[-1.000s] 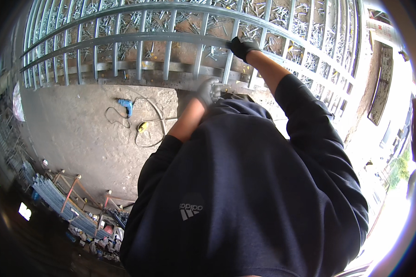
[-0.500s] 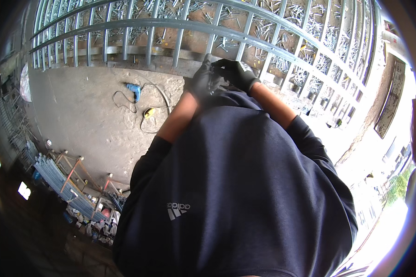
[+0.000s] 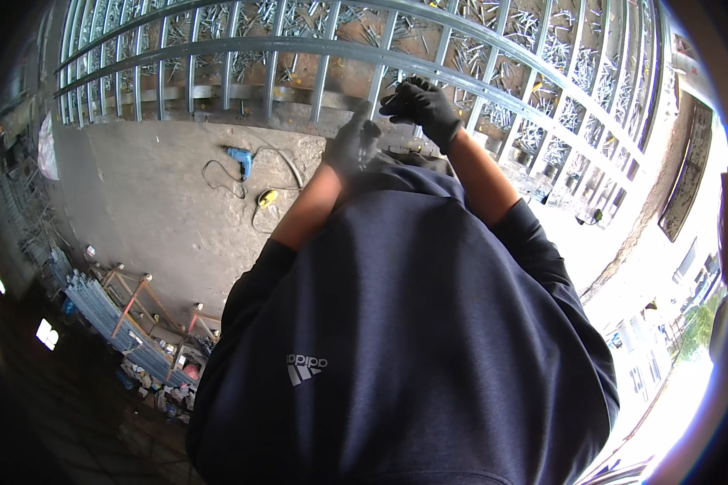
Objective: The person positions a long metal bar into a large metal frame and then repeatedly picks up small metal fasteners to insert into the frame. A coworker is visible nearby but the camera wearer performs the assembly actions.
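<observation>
My left hand (image 3: 351,147), in a dark glove, is in front of my body by the near edge of a metal frame. Its fingers curl inward, and whatever they hold is hidden. To the right and farther out, my gloved right hand (image 3: 425,115) is lifted over the near rail, its fingers bent together; anything between the fingertips is too small to make out. The galvanized frame (image 3: 323,47) has long rails crossed by many slats. Loose screws or bolts (image 3: 477,58) lie scattered on the brown surface beneath the slats.
On the concrete floor at left lie a blue power drill (image 3: 241,160) with its cord and a yellow-and-black tool (image 3: 267,197). A rack with a bundle of metal bars (image 3: 117,319) stands at lower left, beside a heap of scraps (image 3: 166,398). A white bag (image 3: 48,147) is at far left.
My right hand has come away from my left, moving up and to the right over the frame's rail. The left hand stays near my body, slightly lower. The view has shifted a little.
</observation>
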`<state>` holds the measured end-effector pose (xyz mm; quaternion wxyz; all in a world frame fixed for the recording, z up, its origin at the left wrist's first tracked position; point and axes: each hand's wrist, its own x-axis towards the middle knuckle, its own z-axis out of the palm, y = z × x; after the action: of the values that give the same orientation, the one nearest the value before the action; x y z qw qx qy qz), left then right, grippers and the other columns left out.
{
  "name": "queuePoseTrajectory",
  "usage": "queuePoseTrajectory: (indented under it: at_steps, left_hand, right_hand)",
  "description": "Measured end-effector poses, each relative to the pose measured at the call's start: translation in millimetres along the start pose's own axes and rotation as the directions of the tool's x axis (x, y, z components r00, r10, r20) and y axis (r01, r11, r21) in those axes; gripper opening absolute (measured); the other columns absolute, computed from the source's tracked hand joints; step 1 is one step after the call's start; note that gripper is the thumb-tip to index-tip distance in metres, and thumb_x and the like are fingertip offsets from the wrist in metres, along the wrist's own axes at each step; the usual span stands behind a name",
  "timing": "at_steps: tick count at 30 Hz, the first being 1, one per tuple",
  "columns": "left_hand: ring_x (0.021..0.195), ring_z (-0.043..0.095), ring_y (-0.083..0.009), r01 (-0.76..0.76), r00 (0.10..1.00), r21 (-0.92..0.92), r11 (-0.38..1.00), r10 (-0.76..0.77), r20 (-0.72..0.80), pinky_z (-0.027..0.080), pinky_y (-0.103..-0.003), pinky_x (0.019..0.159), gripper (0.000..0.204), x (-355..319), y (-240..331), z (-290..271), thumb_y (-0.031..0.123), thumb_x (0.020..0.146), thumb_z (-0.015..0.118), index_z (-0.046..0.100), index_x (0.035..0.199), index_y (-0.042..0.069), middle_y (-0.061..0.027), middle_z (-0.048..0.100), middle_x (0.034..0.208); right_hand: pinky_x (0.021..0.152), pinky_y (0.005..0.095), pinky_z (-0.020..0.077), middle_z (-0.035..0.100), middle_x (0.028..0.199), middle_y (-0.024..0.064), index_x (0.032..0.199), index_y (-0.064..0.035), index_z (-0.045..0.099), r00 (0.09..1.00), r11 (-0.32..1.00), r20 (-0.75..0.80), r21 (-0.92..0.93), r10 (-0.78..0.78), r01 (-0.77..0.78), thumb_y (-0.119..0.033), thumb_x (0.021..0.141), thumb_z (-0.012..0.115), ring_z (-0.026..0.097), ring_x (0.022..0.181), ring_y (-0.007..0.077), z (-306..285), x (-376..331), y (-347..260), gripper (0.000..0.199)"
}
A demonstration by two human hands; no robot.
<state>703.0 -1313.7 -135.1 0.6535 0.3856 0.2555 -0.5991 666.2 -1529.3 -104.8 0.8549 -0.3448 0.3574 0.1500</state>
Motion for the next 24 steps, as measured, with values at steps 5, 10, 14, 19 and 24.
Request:
queuePoseTrajectory:
  at_steps: [5, 10, 14, 19, 24]
  left_hand:
    - [0.034, 0.039, -0.0068, -0.003, 0.984, 0.062, 0.998, 0.014, -0.178, 0.027, -0.023, 0.032, 0.037, 8.3, -8.3, -40.7, 0.041, 0.096, 0.067, 0.065, 0.088, 0.005, 0.0041, 0.047, 0.051]
    - [0.034, 0.036, -0.0071, 0.038, 0.933, 0.085, 0.996, -0.005, -0.360, 0.024, -0.024, 0.033, 0.019, 26.8, -30.5, -71.0, 0.032, 0.096, 0.064, 0.062, 0.087, 0.015, 0.0055, 0.044, 0.052]
    - [0.035, 0.034, -0.0079, 0.027, 0.948, 0.037, 0.999, -0.014, -0.318, 0.023, -0.025, 0.033, 0.020, 40.8, -35.2, -71.5, 0.032, 0.096, 0.063, 0.057, 0.082, 0.021, 0.0052, 0.044, 0.053]
    - [0.037, 0.038, -0.0085, 0.088, 0.969, -0.007, 0.996, -0.088, -0.229, 0.024, -0.026, 0.035, 0.021, 44.0, -26.3, -65.4, 0.031, 0.098, 0.061, 0.054, 0.081, 0.021, 0.0051, 0.043, 0.053]
    - [0.037, 0.038, -0.0095, 0.147, 0.965, -0.039, 0.988, -0.152, -0.215, 0.025, -0.026, 0.034, 0.023, 46.4, -22.4, -60.3, 0.031, 0.097, 0.062, 0.052, 0.079, 0.021, 0.0049, 0.043, 0.053]
  right_hand:
    - [0.063, 0.0310, 0.0576, 0.069, 0.085, 0.0055, 0.107, -0.0029, 0.068, 0.991, 0.963, -0.064, -0.253, -0.116, 0.096, -0.015, 0.092, 0.071, 0.071, 0.077, 0.0206, -13.4, 38.2, -13.0, 0.019]
    - [0.063, 0.0290, 0.0567, 0.071, 0.092, 0.0056, 0.109, -0.0045, 0.068, 0.949, 0.662, 0.120, -0.690, -0.292, 0.291, -0.015, 0.091, 0.069, 0.072, 0.079, 0.0181, -34.4, 102.0, -14.4, 0.020]
    - [0.077, 0.0391, 0.0554, 0.069, 0.093, 0.0143, 0.094, -0.0066, 0.067, 0.861, -0.009, 0.341, -0.931, -0.377, 0.364, -0.016, 0.090, 0.062, 0.068, 0.086, 0.0341, -55.9, 139.7, -8.2, 0.011]
    - [0.085, 0.0443, 0.0533, 0.069, 0.100, 0.0191, 0.100, -0.0065, 0.067, 0.773, -0.236, 0.431, -0.902, -0.466, 0.361, -0.024, 0.097, 0.052, 0.067, 0.092, 0.0410, -43.4, 143.4, -14.3, 0.023]
    - [0.082, 0.0471, 0.0533, 0.073, 0.094, 0.0168, 0.116, -0.0140, 0.064, 0.964, -0.248, 0.207, -0.955, -0.164, 0.163, -0.031, 0.098, 0.050, 0.069, 0.088, 0.0387, 11.3, 127.2, -44.4, 0.029]
